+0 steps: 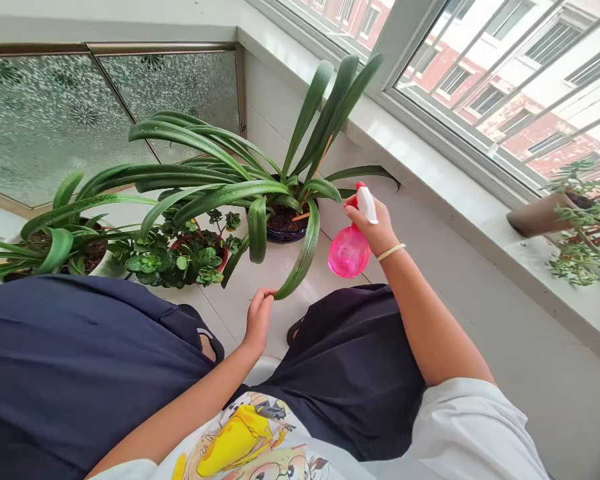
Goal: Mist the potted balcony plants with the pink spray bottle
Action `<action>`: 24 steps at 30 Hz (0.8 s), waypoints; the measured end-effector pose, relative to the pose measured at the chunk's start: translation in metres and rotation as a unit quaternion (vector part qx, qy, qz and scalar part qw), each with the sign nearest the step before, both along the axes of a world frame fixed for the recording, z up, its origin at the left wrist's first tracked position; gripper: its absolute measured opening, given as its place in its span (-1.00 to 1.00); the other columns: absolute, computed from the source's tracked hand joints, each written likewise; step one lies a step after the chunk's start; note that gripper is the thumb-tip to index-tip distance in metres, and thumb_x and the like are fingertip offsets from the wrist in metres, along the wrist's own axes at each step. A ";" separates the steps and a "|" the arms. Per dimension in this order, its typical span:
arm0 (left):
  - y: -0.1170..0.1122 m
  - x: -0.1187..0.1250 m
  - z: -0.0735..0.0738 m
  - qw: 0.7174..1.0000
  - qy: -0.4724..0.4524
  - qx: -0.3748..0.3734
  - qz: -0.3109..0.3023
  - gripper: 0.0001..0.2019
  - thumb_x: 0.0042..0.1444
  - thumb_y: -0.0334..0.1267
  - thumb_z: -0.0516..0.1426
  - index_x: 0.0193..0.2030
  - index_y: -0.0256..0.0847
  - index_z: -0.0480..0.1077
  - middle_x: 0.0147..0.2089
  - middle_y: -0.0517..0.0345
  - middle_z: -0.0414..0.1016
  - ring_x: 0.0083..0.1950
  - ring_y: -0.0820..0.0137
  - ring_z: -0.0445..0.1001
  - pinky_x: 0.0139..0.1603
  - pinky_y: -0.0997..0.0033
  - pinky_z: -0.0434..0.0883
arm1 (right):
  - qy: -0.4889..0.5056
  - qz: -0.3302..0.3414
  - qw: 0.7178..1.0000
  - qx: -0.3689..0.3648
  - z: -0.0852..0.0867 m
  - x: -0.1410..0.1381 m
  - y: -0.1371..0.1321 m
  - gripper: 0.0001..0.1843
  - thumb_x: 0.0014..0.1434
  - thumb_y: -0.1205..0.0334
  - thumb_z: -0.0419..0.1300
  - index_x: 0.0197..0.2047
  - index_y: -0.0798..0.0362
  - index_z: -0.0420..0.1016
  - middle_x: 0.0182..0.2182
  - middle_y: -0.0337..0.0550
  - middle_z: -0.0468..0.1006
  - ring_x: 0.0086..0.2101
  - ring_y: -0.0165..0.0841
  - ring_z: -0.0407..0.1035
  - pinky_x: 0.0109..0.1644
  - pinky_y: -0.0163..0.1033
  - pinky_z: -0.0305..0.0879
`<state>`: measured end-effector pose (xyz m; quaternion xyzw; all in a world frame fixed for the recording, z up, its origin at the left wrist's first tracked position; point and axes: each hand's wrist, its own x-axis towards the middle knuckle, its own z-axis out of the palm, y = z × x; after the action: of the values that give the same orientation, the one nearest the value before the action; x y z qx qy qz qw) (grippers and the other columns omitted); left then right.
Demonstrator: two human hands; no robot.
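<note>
My right hand (375,230) grips a pink spray bottle (349,252) with a white and red trigger head, held beside a dark pot (285,230) of long strap-leaved plant (240,180). My left hand (258,319) pinches the tip of one drooping green leaf (300,260) of that plant, just above the white tiled floor (260,273). A pale band circles my right wrist. My knees in dark shorts flank both hands.
A small leafy plant in a red pot (190,257) and another strap-leaved plant in a white pot (55,243) stand to the left. Frosted glass panels (45,113) lie behind. A window ledge (480,213) on the right carries a tipped brown pot with a succulent (570,220).
</note>
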<state>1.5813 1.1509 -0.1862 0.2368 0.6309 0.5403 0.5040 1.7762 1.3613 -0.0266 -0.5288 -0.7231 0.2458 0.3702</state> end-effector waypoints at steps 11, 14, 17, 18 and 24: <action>0.181 0.023 0.077 0.957 -0.286 -0.002 -0.054 -0.70 0.27 -0.16 0.06 0.09 -0.15 0.41 0.16 -0.08 0.48 0.09 0.31 0.52 0.15 0.34 0.38 | 0.092 -0.127 0.979 0.130 0.021 0.024 0.001 -0.76 0.12 0.08 0.12 -0.19 0.01 0.45 -0.24 -0.15 0.53 -0.24 -0.29 0.42 -0.14 -0.12 0.37; 0.242 0.047 0.095 0.935 -0.344 -0.052 -0.068 -0.62 0.25 -0.09 0.13 0.18 -0.10 0.36 0.26 -0.10 0.41 0.25 0.29 0.43 0.18 0.39 0.36 | 0.058 -0.141 0.981 0.117 0.020 0.025 0.003 -0.75 0.08 0.07 0.13 -0.23 0.02 0.45 -0.24 -0.15 0.56 -0.24 -0.28 0.42 -0.08 -0.10 0.35; 0.270 0.063 0.096 0.922 -0.377 -0.013 -0.086 -0.70 0.28 -0.09 0.11 0.09 -0.10 0.42 0.20 -0.04 0.48 0.25 0.31 0.44 0.20 0.38 0.34 | 0.041 -0.134 0.986 0.094 0.018 0.025 0.003 -0.72 0.08 0.04 0.11 -0.23 0.02 0.45 -0.25 -0.14 0.56 -0.26 -0.27 0.41 -0.08 -0.11 0.33; 0.273 0.066 0.094 0.919 -0.384 0.004 -0.090 -0.75 0.29 -0.12 0.11 0.03 -0.12 0.45 0.16 -0.02 0.52 0.23 0.33 0.46 0.20 0.38 0.33 | 0.038 -0.126 0.988 0.083 0.017 0.025 0.003 -0.72 0.08 0.03 0.11 -0.23 0.02 0.45 -0.26 -0.15 0.56 -0.27 -0.28 0.41 -0.08 -0.12 0.33; 0.268 0.057 0.079 0.915 -0.384 0.062 -0.104 -0.85 0.32 -0.25 0.12 -0.22 -0.21 0.51 -0.03 0.11 0.61 -0.09 0.51 0.54 -0.02 0.51 0.35 | -0.019 -0.034 0.999 -0.011 0.010 0.014 -0.001 -0.72 0.05 0.03 0.10 -0.26 0.03 0.44 -0.28 -0.14 0.56 -0.29 -0.28 0.39 -0.13 -0.15 0.30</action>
<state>1.6384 1.4189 -0.1074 0.1061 0.3254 0.5721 0.7454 1.7905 1.3605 -0.0165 -0.5622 -0.7086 0.2309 0.3584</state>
